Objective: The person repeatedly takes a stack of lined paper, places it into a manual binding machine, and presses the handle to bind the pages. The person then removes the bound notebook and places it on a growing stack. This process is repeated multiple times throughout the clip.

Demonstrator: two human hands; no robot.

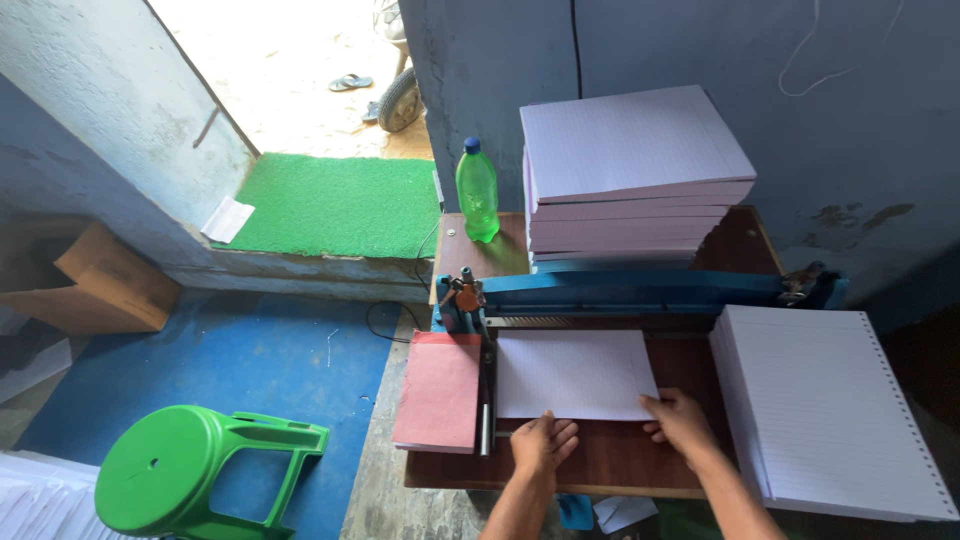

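lined paper sheet (pixel 572 374) | left hand (pixel 543 443); right hand (pixel 680 420) flat on near edge

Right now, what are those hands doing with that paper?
A person presses both hands on the near edge of a small stack of lined paper lying on a wooden table. The left hand is at its near-left corner, the right hand at its near-right corner. The paper sits against a blue machine. A tall paper pile stands behind, and another stack lies to the right.

A ruled sheet stack (pixel 572 373) is pressed flat on the counter (pixel 620 455) by both hands. The left hand (pixel 543 443) is set at its near edge, the right hand (pixel 680 420) at its corner.
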